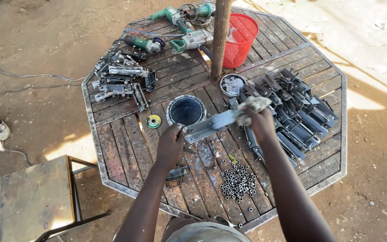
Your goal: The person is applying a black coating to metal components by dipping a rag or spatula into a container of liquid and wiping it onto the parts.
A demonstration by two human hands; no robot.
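Hands share the work: your left hand (170,144) clenches the flat grey metal bracket's (209,126) end, steadying it above the counter (126,152), while your right hand's (260,121) fingers grasp a crumpled grey rag (252,106) against it.

My left hand (170,144) grips a steel bracket (209,126); my right hand (260,122) rubs it with a rag (252,107); nuts (238,183) lie at five o'clock.

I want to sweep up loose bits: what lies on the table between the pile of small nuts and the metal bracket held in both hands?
In the head view, only bare, stained planks with a few tiny scraps lie between the nuts and the metal bracket.
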